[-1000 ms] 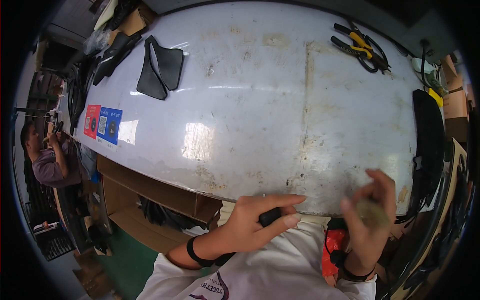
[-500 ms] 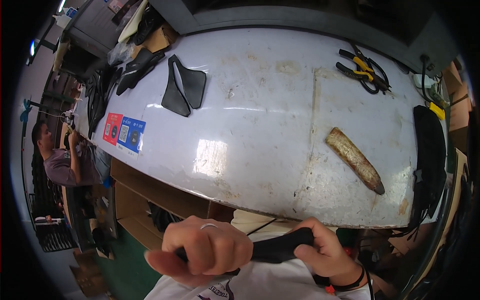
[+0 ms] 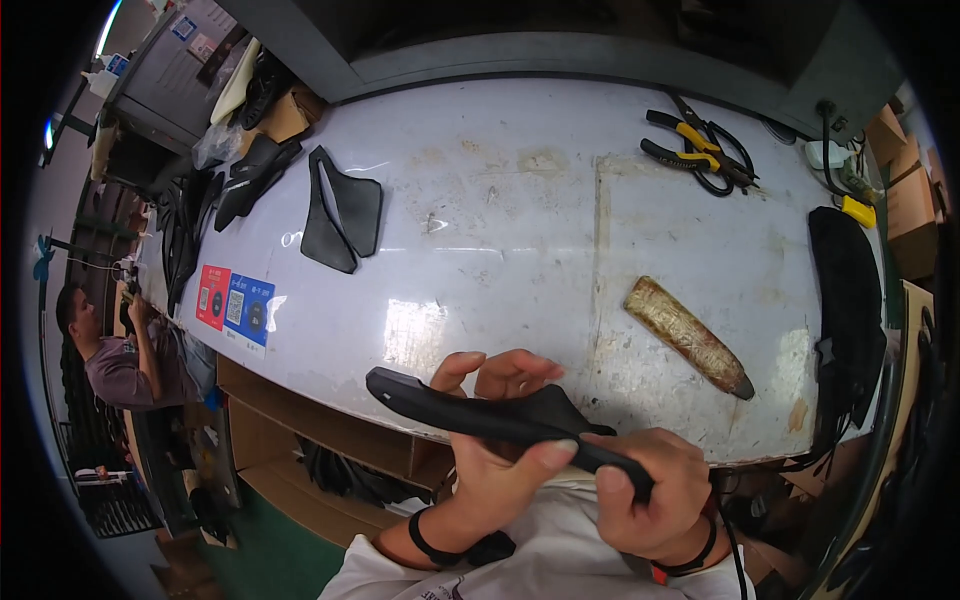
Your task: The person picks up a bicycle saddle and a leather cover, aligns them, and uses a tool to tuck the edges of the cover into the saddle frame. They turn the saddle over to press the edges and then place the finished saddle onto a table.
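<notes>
Between my hands is a long black curved piece [image 3: 470, 416], saddle-like in outline, held level above the bench's near edge. My left hand [image 3: 490, 487] grips its middle from below, thumb along the near side and fingers behind it. Around its right end my right hand [image 3: 662, 485] is closed, the thumb pressed on top. Part of the piece is hidden by the fingers. On the bench beyond, a tapered tool wrapped in brown tape [image 3: 685, 335] with a dark tip lies slantwise. Two flat black pieces joined in a V [image 3: 355, 212] lie farther left.
Yellow-and-black pliers [image 3: 690, 158] and black-handled scissors [image 3: 738, 150] lie at the back right of the white bench [image 3: 480, 290]. A black pouch [image 3: 848, 310] rests along the right edge. Black parts [image 3: 262, 175] pile up at left. Another person [image 3: 125, 350] works far left.
My left hand has turned from a fist over the piece to an underhand hold with its fingers behind. The piece has come up and its left end now shows.
</notes>
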`<state>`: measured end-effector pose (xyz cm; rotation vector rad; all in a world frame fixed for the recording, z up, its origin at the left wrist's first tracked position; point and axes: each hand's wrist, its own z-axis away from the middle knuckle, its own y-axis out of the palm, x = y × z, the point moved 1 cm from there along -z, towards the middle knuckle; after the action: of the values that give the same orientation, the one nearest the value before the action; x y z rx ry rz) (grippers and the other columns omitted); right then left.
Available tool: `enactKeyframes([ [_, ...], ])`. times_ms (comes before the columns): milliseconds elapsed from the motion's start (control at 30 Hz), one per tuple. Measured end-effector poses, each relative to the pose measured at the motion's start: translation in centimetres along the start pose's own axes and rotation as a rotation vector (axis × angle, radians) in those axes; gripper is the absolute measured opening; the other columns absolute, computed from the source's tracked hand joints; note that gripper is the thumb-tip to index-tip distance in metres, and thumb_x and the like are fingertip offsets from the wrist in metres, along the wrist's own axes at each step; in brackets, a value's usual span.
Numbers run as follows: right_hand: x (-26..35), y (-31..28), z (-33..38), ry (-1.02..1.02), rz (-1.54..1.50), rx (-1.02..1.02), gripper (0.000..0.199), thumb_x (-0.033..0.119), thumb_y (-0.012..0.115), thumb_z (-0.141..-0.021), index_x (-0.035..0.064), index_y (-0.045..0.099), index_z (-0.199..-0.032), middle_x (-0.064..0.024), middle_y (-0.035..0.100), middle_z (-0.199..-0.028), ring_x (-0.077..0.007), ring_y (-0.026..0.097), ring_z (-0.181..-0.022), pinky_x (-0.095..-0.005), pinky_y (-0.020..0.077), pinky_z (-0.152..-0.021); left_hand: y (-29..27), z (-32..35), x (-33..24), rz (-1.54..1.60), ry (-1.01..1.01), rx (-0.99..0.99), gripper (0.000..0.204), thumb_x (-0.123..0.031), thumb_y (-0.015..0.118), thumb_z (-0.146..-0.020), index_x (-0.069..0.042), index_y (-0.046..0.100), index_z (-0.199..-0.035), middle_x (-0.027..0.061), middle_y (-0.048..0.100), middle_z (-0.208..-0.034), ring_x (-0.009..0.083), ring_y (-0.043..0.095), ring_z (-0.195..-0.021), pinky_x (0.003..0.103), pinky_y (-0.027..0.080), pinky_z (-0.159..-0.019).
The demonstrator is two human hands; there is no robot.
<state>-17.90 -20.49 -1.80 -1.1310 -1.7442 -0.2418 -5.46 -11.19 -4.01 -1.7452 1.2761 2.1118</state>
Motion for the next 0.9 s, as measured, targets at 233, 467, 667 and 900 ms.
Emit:
enactKeyframes([
  [233,1.6,0.5,0.0,-0.031,0.175,0.077,0.023,0.019,0.068,-0.095,-0.0031,0.066,-0.097,-0.0157,0.076,-0.091,-0.0292,0.073,-0.066,-0.0361,0.0578,-0.063,0.4,1.7,1.8,0.055,-0.055,-0.078,0.086,-0.02,0.096,-0.071,-0.016,0.033,-0.129,0.0154,0.049,-0.13,0.0297,0.048,-0.127,0.043,0.038,-0.11],
  [467,0.4,0.3,0.9,-0.021,-0.124,0.056,0.024,0.016,0.076,-0.091,-0.0014,0.066,-0.103,-0.0205,0.077,-0.099,-0.0322,0.074,-0.075,-0.0376,0.058,-0.069,-0.3,0.1,0.7,-0.136,0.16,0.016,0.06,-0.061,0.07,-0.091,-0.013,0.038,-0.109,0.0145,0.054,-0.116,0.0288,0.055,-0.114,0.049,0.035,-0.113],
  [667,0.8,1.0,1.4,-0.135,-0.294,0.316,0.048,0.011,0.083,-0.085,-0.0108,0.064,-0.123,-0.0219,0.074,-0.106,-0.036,0.073,-0.087,-0.0444,0.0581,-0.08,-4.1,-1.5,-4.5,-0.461,0.496,0.363,0.034,-0.036,0.072,-0.098,-0.008,0.052,-0.098,0.0072,0.057,-0.07,0.0198,0.056,-0.06,0.033,0.043,-0.052],
  [900,3.7,-3.2,-4.0,-0.127,-0.218,0.257,0.055,0.02,0.086,-0.083,-0.0091,0.064,-0.123,-0.0166,0.07,-0.093,-0.0303,0.068,-0.071,-0.037,0.0544,-0.065,-2.5,-7.4,-7.0,-1.145,0.953,0.866,0.038,-0.041,0.067,-0.091,-0.01,0.052,-0.077,0.0051,0.05,-0.064,0.0241,0.052,-0.05,0.036,0.039,-0.045],
])
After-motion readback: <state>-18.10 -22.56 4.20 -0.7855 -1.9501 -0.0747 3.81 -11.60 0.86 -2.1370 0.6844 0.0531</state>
